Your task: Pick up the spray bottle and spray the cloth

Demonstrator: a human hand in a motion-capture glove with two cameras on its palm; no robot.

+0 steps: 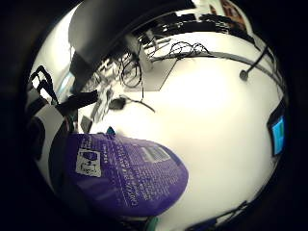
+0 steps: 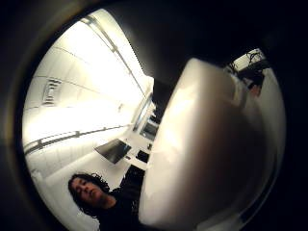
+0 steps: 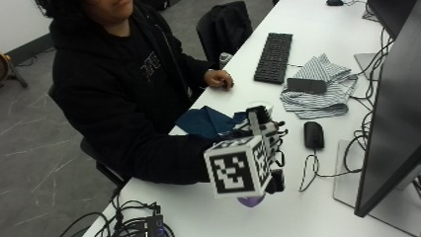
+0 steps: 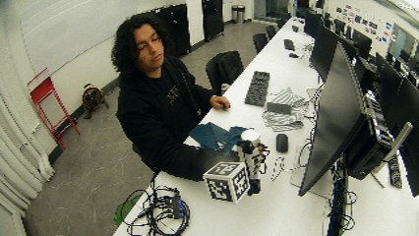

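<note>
A purple plastic spray bottle with a white top (image 3: 257, 116) is held upright above the long white table (image 3: 309, 197) by the black-gloved right hand (image 3: 273, 163) of a seated person in a black hooded top, the fingers being wrapped around the bottle's body. Only the white top and a sliver of the purple base are seen from outside, the rest being hidden behind the hand; in the little-finger palm view the bottle's purple printed label fills the space close to the palm. A dark teal cloth (image 3: 207, 122), crumpled, is laid on the table edge just beside the raised bottle, on the person's side. The bare left hand (image 3: 219, 79) is rested on the table edge near a black keyboard (image 3: 273, 57). Farther along the table a grey-and-white striped cloth (image 3: 319, 91) is seen with a small black case (image 3: 307, 85) on it, and a black computer mouse (image 3: 314, 135) lies near a large dark monitor (image 3: 391, 113)
</note>
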